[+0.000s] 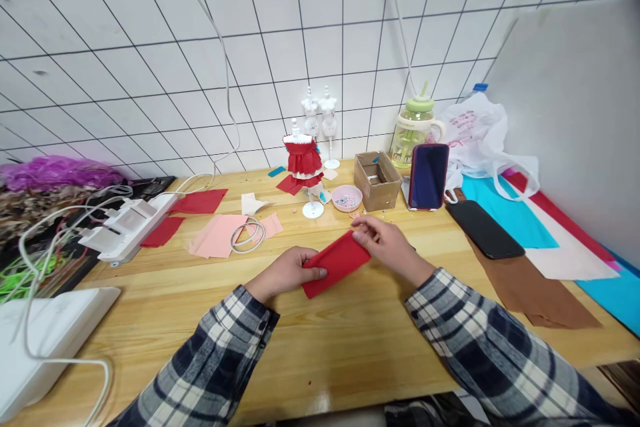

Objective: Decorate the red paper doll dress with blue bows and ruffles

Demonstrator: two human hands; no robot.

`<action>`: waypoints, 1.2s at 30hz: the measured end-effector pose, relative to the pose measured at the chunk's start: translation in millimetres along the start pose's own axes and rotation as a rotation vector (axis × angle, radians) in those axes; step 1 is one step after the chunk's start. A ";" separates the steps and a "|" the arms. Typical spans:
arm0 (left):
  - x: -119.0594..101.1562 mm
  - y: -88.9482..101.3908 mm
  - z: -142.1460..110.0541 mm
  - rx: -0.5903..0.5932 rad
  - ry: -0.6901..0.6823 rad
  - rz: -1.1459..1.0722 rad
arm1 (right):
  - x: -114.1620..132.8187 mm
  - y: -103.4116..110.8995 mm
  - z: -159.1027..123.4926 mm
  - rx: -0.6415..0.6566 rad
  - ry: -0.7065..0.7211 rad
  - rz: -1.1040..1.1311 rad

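Observation:
A folded strip of red paper (336, 264) lies slanted on the wooden table (350, 340) between my hands. My left hand (285, 273) pinches its near left end with thumb on top. My right hand (387, 243) grips its far right end with curled fingers. Both wrists come out of checked sleeves. Just behind stands a small white mannequin wearing a red ruffled paper dress (303, 160).
Pink paper (220, 237) and red paper (200, 201) pieces and a coiled cable lie left of centre. A power strip (127, 227) sits at left. A cardboard box (376, 180), bead dish (347, 198), propped phone (428, 176), flat phone (484, 229) and coloured sheets (540, 280) lie to the right.

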State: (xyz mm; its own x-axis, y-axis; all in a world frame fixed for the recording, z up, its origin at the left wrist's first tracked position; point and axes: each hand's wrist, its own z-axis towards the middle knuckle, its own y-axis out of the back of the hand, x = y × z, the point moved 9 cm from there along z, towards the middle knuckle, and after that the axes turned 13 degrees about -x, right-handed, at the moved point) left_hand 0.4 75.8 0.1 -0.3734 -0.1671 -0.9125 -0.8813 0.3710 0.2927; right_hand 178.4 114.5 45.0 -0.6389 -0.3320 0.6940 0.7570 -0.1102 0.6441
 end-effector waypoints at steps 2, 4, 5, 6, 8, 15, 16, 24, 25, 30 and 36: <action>7.2 5.6 5.0 -0.069 0.054 -0.159 | -20.8 21.0 5.5 -0.084 -0.062 -0.309; 13.9 8.5 9.0 -0.112 0.106 -0.326 | -44.2 34.1 7.0 -0.083 -0.151 -0.555; 16.0 8.9 10.4 -0.119 0.124 -0.396 | -55.0 35.5 6.5 -0.047 -0.187 -0.621; 17.3 9.5 11.6 -0.126 0.135 -0.453 | -64.2 34.2 5.7 -0.003 -0.210 -0.659; 18.1 11.7 13.0 -0.140 0.145 -0.538 | -76.5 26.9 4.4 0.084 -0.218 -0.679; 14.3 16.1 11.8 -0.152 0.140 -0.625 | -69.8 17.6 6.1 0.108 -0.190 -0.511; 13.9 16.3 11.8 -0.156 0.135 -0.621 | -61.2 16.8 6.4 0.073 -0.164 -0.426; 19.4 17.9 13.7 -0.203 0.158 -0.607 | -0.7 -45.7 -21.6 0.236 -0.088 0.166; 19.7 18.2 13.8 -0.208 0.161 -0.609 | 1.8 -52.1 -25.3 0.260 -0.103 0.193; 17.9 15.7 12.8 -0.179 0.164 -0.599 | 6.6 -65.7 -35.6 0.329 -0.125 0.226; 17.9 14.9 11.7 -0.190 0.173 -0.577 | 11.1 -66.5 -37.0 0.348 -0.097 0.201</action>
State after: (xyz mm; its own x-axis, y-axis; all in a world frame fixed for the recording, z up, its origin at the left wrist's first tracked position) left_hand -16.0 89.0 -15.2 0.1501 -0.4428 -0.8840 -0.9849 0.0112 -0.1728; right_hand 126.1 83.5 -2.0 -0.5057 -0.2225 0.8335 0.7869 0.2770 0.5514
